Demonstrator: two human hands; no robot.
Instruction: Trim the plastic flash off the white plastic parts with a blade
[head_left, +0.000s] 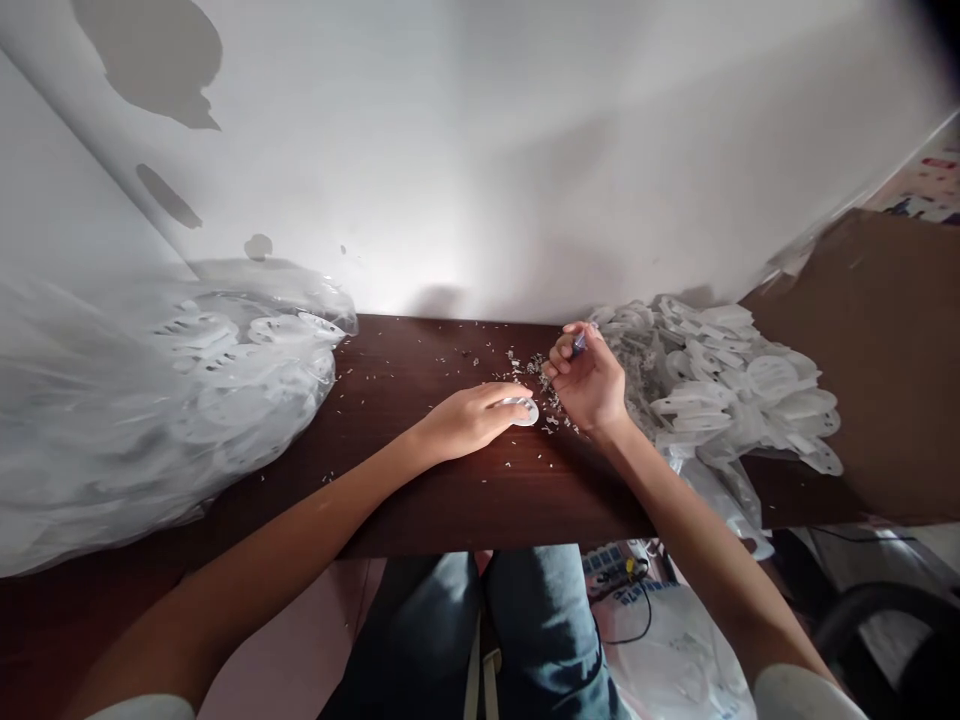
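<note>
My left hand (476,415) lies on the dark wooden table (450,500), fingers closed over a small white plastic disc (526,410) that it presses down. Just right of it, my right hand (589,380) is curled around a small blue-handled tool (578,343) held near the fingertips. Between and behind the two hands lies a scatter of small white plastic shavings (536,368) on the table.
A large clear bag of white plastic parts (150,400) fills the table's left side. A loose heap of white plastic pieces (720,385) sits to the right, beside a brown cardboard sheet (877,370). A white wall stands behind. My knees in jeans (487,630) show below the table edge.
</note>
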